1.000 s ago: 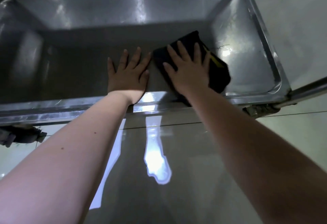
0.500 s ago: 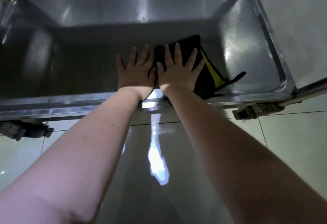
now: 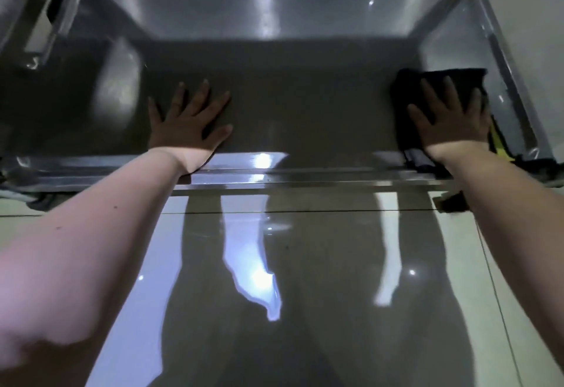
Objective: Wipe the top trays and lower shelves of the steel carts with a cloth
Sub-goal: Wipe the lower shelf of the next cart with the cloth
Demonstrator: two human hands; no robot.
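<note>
Reaching over the glossy floor [image 3: 305, 264], both forearms crossed the front rim of the lower shelf [image 3: 305, 118]. Left hand [image 3: 189, 124] lay flat on bare steel, fingers spread; right hand [image 3: 448, 121] pressed open-palmed on the dark cloth [image 3: 467, 78], partly hidden beneath it, its edge blurred beyond the fingertips.

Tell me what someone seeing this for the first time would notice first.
Two bare hands lie flat inside the lower steel shelf: the left hand on bare metal near the middle, the right hand spread over a black cloth at the shelf's right end. In front of the shelf, the glossy floor tiles mirror bright streaks of light.
</note>
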